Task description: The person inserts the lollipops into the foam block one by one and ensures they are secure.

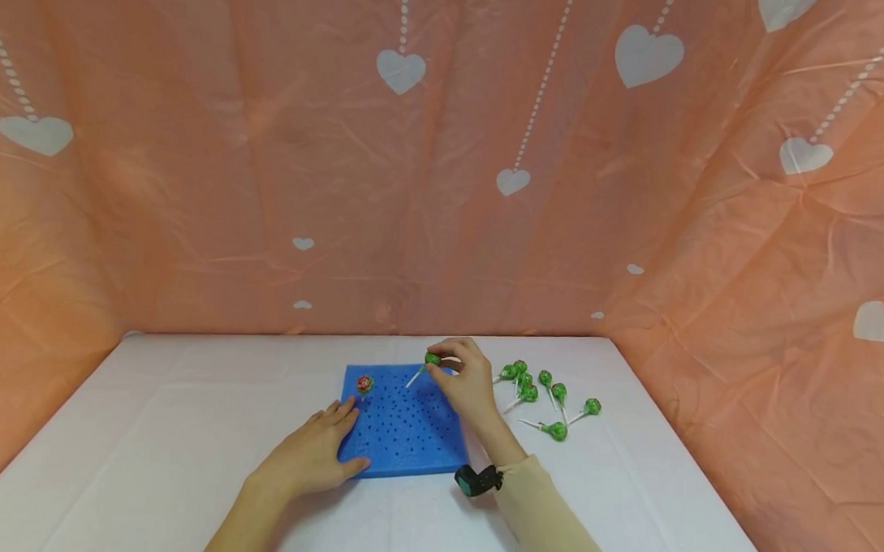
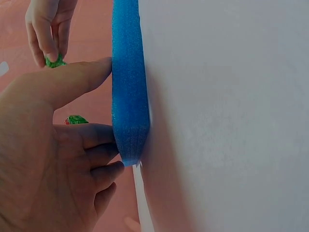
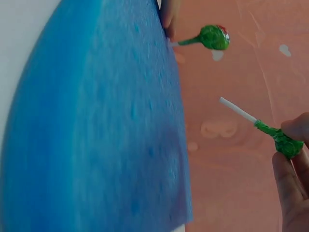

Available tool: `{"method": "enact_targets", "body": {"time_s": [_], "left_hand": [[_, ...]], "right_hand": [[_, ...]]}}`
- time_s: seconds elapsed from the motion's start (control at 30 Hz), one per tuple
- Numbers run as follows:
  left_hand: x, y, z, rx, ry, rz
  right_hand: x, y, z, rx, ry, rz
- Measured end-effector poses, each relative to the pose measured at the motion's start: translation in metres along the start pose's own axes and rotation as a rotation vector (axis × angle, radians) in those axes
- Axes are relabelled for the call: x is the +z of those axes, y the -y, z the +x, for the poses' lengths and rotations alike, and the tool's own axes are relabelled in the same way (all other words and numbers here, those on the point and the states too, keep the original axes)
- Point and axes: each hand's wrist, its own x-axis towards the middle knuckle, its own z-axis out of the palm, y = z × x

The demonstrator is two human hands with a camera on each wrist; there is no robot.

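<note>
My right hand [image 1: 469, 385] is up over the far side of the blue foam board [image 1: 407, 427], and its grip is pinched tight on the green head of a lollipop [image 1: 432, 359]. The white stick [image 3: 237, 110] points down and to the left, toward the little holes in the board, but it is not touching the foam. My left hand [image 1: 313, 455] lies flat on the near left corner of the board with its fingers straight, holding nothing, and the thumb presses the foam's edge. One lollipop [image 1: 364, 383] already stands in the far left corner of the board. More green lollipops [image 1: 537, 394] lie in a loose bunch on the white table [image 1: 163, 448], just right of the board.
</note>
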Motion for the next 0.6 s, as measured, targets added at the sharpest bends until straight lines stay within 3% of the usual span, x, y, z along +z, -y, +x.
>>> {"method": "enact_targets", "body": {"time_s": [0.23,0.6], "left_hand": [[-0.001,0.000,0.000,-0.003,0.002,0.005],[-0.002,-0.001,0.000,-0.005,-0.002,0.002]], "right_hand": [[0.022,-0.025,0.001,0.001,0.045,0.010],[0.041,-0.033,-0.001,-0.029,0.115,-0.045]]}}
